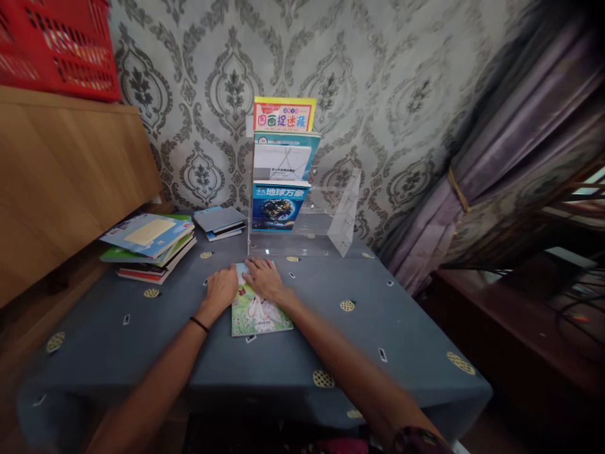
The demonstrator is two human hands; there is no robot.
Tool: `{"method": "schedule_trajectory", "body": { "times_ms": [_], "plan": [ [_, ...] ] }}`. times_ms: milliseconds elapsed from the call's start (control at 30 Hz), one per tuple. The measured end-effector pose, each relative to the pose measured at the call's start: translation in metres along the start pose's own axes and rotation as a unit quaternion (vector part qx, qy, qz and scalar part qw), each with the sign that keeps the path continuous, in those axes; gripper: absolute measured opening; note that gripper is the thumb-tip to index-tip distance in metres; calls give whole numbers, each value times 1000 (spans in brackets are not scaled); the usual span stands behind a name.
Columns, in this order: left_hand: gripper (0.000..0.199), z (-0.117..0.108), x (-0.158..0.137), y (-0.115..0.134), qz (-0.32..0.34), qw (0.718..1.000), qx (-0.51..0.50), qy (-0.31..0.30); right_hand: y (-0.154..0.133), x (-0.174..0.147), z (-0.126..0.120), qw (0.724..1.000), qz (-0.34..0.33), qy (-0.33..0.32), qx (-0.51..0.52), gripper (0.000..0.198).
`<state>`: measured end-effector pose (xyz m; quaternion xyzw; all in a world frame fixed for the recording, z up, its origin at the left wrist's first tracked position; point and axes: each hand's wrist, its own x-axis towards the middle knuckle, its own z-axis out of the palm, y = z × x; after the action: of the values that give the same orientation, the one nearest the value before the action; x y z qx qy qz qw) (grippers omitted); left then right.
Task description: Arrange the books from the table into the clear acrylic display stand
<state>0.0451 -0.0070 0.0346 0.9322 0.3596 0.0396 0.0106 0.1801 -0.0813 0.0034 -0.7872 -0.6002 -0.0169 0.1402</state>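
A picture book [258,315] with a light green and blue cover lies flat on the table, in front of a clear rack. My left hand [222,289] is closed at the book's upper left edge, its fingers curled and partly hidden. Across the upper part of the cover rests my right hand [265,279], palm down with the fingers stretched out. The clear acrylic rack [344,217] stands just beyond the hands. In its left column sit several upright books, among them a blue book with a globe [276,208], a white-covered book [282,162] and a yellow-edged book [283,115].
A stack of books [149,236] lies at the table's left, with a smaller pile [220,221] behind it. The table wears a grey-blue cloth [368,328]. A wooden cabinet [70,164] with a red basket [85,57] borders the left; a purple curtain [477,164] hangs right.
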Motion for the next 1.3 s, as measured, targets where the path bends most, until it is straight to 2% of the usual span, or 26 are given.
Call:
{"method": "schedule_trajectory", "body": {
  "times_ms": [167,333,433,533,667,733,867,1067,1167,1300],
  "plan": [
    [42,4,1,1,-2,1000,-10,7,23,-26,-12,999,54,-7,4,54],
    [42,7,0,2,1,1000,-17,16,15,-59,-18,997,77,-8,-5,53],
    [40,9,1,2,3,1000,-23,18,-2,-79,-18,999,35,-3,-25,51],
    [37,10,5,-3,7,999,-34,15,-25,-91,-18,998,-59,-13,-19,49],
    [37,10,14,-16,14,998,-63,9,-54,-79,-20,979,-199,-53,18,44],
    [37,8,17,-22,18,997,-79,11,-63,-67,-21,970,-231,-66,38,40],
    [37,5,18,-23,8,995,-93,19,-66,-63,-16,965,-247,-66,67,36],
    [35,7,18,-13,-7,995,-91,28,-49,-110,-13,949,-286,-69,112,35],
    [35,10,20,-12,-9,996,-90,29,-38,-128,-20,947,-269,-70,158,34],
    [35,12,23,-13,-11,996,-88,28,-17,-133,-29,956,-230,-51,177,33]
  ]
}}
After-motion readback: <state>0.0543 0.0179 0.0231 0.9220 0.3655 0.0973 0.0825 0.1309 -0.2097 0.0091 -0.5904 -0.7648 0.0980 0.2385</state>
